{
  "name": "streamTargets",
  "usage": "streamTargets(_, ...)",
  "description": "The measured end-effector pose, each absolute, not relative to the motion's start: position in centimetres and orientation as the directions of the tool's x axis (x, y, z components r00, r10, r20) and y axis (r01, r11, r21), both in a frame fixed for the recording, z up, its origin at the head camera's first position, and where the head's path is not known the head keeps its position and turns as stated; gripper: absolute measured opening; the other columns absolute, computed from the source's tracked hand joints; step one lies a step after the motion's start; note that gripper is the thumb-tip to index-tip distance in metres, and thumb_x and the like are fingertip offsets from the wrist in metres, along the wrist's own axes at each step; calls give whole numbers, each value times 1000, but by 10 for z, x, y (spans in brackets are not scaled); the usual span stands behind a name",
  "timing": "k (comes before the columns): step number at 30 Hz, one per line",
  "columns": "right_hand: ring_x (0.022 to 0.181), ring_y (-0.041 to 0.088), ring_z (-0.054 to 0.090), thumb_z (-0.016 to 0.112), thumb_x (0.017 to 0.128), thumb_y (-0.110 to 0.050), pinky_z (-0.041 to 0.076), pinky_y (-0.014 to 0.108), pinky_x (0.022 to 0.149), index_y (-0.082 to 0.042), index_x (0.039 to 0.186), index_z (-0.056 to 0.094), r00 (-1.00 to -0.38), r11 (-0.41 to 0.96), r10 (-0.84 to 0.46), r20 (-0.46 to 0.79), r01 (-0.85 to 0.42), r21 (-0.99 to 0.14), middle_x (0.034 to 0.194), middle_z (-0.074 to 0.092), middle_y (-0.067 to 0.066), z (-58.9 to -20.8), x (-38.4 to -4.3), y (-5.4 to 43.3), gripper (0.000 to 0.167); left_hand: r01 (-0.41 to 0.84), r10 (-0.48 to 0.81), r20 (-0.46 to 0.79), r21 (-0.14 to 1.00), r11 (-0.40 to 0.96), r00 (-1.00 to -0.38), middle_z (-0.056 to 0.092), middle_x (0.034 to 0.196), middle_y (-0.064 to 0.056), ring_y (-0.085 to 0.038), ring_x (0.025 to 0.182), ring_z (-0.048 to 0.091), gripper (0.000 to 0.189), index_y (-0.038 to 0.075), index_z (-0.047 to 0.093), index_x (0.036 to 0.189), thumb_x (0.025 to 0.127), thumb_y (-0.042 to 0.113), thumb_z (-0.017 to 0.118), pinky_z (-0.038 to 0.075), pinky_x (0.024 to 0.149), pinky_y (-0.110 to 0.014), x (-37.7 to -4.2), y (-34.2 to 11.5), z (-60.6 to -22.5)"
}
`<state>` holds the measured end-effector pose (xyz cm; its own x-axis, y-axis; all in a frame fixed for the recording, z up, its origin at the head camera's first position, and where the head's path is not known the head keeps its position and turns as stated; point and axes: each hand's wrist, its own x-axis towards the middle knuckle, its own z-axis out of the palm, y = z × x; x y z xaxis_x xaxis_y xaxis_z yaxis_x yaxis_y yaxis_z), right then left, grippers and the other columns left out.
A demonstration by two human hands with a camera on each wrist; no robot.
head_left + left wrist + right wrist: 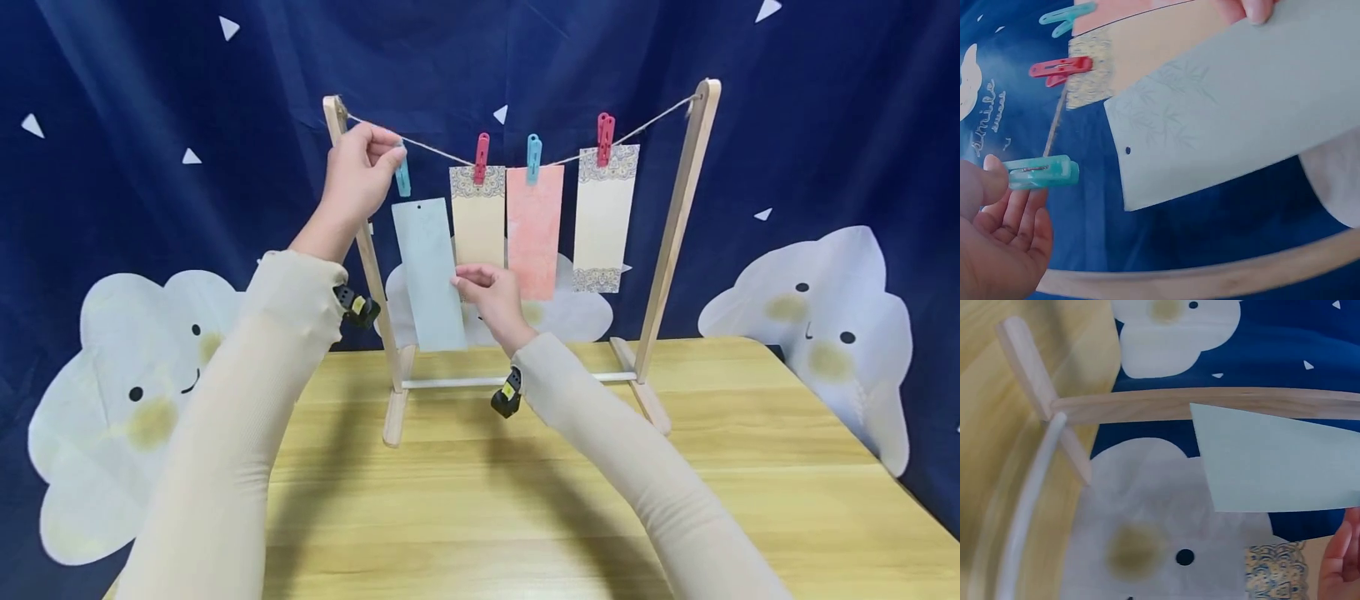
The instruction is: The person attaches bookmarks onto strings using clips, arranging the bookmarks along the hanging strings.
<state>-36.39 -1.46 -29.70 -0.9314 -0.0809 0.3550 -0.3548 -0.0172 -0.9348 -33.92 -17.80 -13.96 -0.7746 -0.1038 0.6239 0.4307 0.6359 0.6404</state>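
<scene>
My left hand (356, 179) pinches a teal clothespin (403, 178) near the left end of the string; in the left wrist view the thumb and fingers press its handle end. Below this clothespin, a pale blue paper card (429, 279) hangs slightly tilted, apart from the clip. The card has a small punched hole at its top edge and faint bamboo leaves, seen in the left wrist view. My right hand (495, 300) pinches the card's right edge between thumb and fingers. In the right wrist view the card's lower end (1260, 465) shows plain.
A wooden frame with a left post (378, 292) and right post (678, 233) carries the sagging string (652, 125). Two patterned cream cards and a pink card (534, 233) hang there from red and teal clothespins. A white bar (450, 383) joins the feet on the wooden table (465, 500).
</scene>
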Motion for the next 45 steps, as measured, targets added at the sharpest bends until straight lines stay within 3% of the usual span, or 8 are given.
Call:
streamTargets(7,79,11,63,70,84,-8,52,25,74,-2,101,69,-912,-41,-34,409,-407,-912,95,70,10,-278,-364,-15,18,460,-176,648,681,570,-741,48,79,10,-3,75,47,1,15,61,93,93,15,60,41,72,-20,-345,-164,-115)
streamTargets(9,77,11,63,70,84,-8,53,27,76,-2,101,69,-913,-58,-32,408,-405,-912,95,70,10,-274,-364,-17,18,465,-189,667,667,582,-721,48,78,11,-2,73,47,5,18,59,88,93,16,60,40,71,-19,-347,-162,-110)
streamTargets(18,73,9,62,70,84,-7,53,30,74,-2,101,70,-912,-99,16,409,-408,-907,94,71,9,-268,-370,-22,17,428,-245,681,657,621,-690,50,79,12,0,76,49,10,15,64,99,94,23,59,38,77,-18,-358,-151,-92)
streamTargets(23,76,10,63,70,85,-6,53,36,80,-1,101,70,-903,-105,11,430,-429,-897,95,71,10,-264,-370,-25,18,430,-272,677,676,599,-684,51,82,11,-1,78,49,4,20,62,94,94,23,59,38,77,-18,-362,-152,-91)
streamTargets(27,76,10,63,70,84,-7,53,30,75,-1,100,70,-900,-95,5,437,-435,-895,95,71,10,-263,-370,-28,16,420,-311,678,685,595,-666,51,80,13,1,75,49,6,20,63,93,93,25,60,38,76,-17,-365,-157,-89)
streamTargets(33,74,8,61,70,84,-7,50,21,67,-1,98,70,-909,-85,3,416,-414,-906,94,71,9,-264,-370,-30,15,388,-298,642,704,595,-707,49,78,13,0,76,48,6,18,61,93,94,24,59,38,75,-17,-368,-159,-91)
streamTargets(45,74,9,60,69,84,-5,52,25,71,-1,99,70,-905,-62,28,424,-425,-903,95,71,11,-263,-375,-31,15,276,-273,552,712,646,-788,48,71,15,-2,76,47,14,15,62,98,95,27,56,40,74,-21,-365,-162,-92)
